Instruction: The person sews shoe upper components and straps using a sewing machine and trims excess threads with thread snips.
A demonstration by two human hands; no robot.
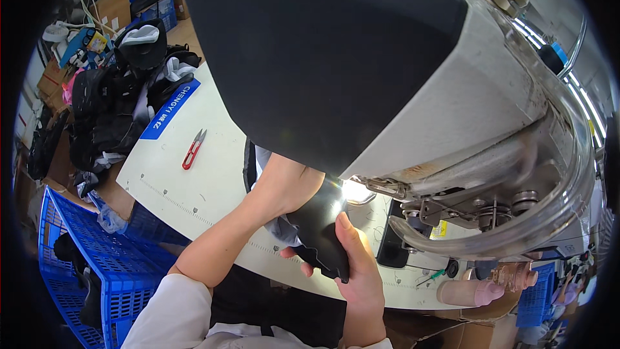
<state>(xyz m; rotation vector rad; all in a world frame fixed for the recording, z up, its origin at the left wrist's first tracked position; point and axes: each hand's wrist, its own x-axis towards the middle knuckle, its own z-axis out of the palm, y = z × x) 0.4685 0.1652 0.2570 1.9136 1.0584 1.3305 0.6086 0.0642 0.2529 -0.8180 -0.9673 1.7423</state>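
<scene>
A smooth black leather-like piece with light grey lining, like a shoe upper (320,223), is under the head of a sewing machine (445,103). My right hand (360,262) grips its near right edge, the thumb on top and other fingers underneath. From the left, my left hand (287,184) lies over the piece's far part with the wrist bent. Its fingers are hidden behind the machine head, so what they do cannot be seen. A bright lamp (356,192) shines on the piece. The needle is out of sight.
Red-handled thread snips (194,150) lie on the white table (174,184). Black pieces with grey lining (110,110) are heaped at the left, above a blue plastic crate (123,265). At the right are a black phone-like object (392,236), a green-handled tool (431,277) and a pink bottle (468,293).
</scene>
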